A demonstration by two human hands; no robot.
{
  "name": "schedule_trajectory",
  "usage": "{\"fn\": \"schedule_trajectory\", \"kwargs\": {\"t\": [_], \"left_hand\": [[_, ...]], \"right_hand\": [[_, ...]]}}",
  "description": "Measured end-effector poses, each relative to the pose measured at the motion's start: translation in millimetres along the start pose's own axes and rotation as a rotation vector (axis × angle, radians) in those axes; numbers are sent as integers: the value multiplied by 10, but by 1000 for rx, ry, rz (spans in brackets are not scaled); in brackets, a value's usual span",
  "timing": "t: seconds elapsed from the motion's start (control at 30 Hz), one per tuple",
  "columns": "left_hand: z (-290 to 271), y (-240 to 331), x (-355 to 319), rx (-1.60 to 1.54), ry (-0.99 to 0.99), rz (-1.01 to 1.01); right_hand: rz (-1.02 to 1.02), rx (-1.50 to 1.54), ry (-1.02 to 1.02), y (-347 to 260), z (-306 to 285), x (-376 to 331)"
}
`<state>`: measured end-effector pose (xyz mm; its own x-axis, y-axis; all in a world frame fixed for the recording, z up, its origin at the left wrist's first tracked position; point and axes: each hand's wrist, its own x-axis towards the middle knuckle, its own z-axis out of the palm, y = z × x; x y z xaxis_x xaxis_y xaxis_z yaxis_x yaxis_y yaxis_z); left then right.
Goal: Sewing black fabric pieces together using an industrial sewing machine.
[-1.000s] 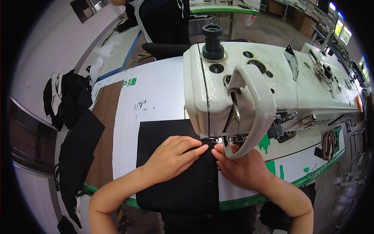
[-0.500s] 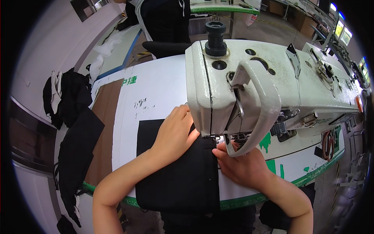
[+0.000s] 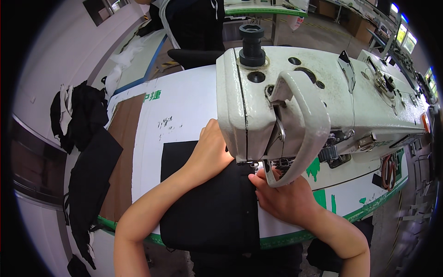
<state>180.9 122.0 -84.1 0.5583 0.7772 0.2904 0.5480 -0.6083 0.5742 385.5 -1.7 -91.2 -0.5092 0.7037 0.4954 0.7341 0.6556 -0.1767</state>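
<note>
A folded piece of black fabric (image 3: 207, 207) lies on the table under the head of a white sewing machine (image 3: 277, 106) and hangs over the front edge. My left hand (image 3: 210, 150) rests on its far part, palm down, with the fingers reaching behind the machine head, where most of them are hidden. Close to the presser foot (image 3: 254, 165), my right hand (image 3: 286, 198) has its fingers bent and its thumb at the fabric's right edge, seemingly pinching it. The machine's curved white guard (image 3: 318, 124) covers some of those fingers. The needle cannot be made out.
A brown cardboard strip (image 3: 121, 157) lies on the table (image 3: 182, 99) at left. Black garments (image 3: 85, 180) hang past its left side. The table's green edge (image 3: 286, 239) curves along the front. Beyond the machine, a person in dark clothes (image 3: 194, 27) is near a black chair back (image 3: 194, 57).
My left hand has slid slightly farther along the fabric and behind the machine head, and its forearm has shifted a little right. My right hand and the fabric have barely moved.
</note>
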Motion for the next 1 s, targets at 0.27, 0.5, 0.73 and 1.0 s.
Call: {"fn": "schedule_trajectory", "kwargs": {"t": [0.27,0.5,0.73,1.0], "left_hand": [[44,24,20,6,2,-21],[48,22,10,9,14,-41],[50,25,-25,14,34,-57],[81,10,-50,33,69,-49]], "right_hand": [[23,2,19,5,-7,17],[28,30,30,10,-11,27],[45,17,23,1,-14,28],[45,-14,16,1,-34,43]]}}
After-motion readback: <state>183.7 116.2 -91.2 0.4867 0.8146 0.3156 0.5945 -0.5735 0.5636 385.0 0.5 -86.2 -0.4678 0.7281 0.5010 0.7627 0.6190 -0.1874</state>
